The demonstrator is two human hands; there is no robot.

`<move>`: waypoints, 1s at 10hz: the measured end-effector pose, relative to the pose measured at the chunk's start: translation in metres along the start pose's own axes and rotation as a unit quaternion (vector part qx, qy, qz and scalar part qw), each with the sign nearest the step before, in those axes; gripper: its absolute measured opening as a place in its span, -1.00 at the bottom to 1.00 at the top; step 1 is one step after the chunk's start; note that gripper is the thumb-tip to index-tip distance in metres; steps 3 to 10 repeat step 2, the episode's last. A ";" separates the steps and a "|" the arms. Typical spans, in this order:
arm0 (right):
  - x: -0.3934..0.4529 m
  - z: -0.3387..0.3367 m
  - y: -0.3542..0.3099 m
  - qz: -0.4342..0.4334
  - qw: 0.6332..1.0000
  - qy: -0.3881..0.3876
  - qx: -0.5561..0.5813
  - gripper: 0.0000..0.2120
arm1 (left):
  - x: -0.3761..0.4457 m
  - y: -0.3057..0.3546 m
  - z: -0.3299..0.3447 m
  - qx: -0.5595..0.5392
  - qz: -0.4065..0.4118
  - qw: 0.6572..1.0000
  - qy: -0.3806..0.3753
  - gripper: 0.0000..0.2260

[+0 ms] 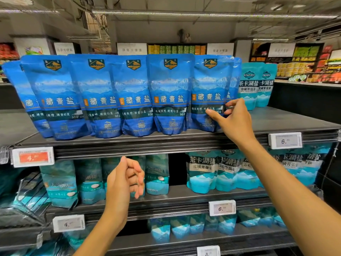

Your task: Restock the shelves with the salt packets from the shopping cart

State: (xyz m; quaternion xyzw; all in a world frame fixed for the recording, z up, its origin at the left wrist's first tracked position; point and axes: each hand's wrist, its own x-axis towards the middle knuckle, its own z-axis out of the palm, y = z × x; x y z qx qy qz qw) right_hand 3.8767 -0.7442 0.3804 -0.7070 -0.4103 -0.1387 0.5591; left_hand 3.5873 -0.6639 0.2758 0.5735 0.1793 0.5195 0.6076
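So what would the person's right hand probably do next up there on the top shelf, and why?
Probably let go and draw back. The right hand touches the rightmost blue salt packet, which already stands upright in line with its row on the top shelf; the left hand holds nothing.

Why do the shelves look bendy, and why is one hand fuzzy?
In the head view, the wide lens curves the top shelf and ceiling pipes. The left hand has blurred fingers, probably from moving. The right hand is sharper. Shiny blue salt packets catch light glare; lower shelves sit dimmer.
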 end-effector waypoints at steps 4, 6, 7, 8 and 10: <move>-0.022 -0.012 -0.004 -0.040 0.996 0.072 -0.037 -0.49 | -0.010 0.004 0.003 0.002 0.005 1.000 0.008 -0.57; -0.022 -0.012 -0.004 -0.040 0.996 0.072 -0.037 -0.49 | -0.010 0.004 0.003 0.002 0.005 1.000 0.008 -0.57; -0.022 -0.012 -0.004 -0.040 0.996 0.072 -0.037 -0.49 | -0.010 0.004 0.003 0.002 0.005 1.000 0.008 -0.57; -0.022 -0.012 -0.004 -0.040 0.996 0.072 -0.037 -0.49 | -0.010 0.004 0.003 0.002 0.005 1.000 0.008 -0.57; -0.022 -0.012 -0.004 -0.040 0.996 0.072 -0.037 -0.49 | -0.010 0.004 0.003 0.002 0.005 1.000 0.008 -0.57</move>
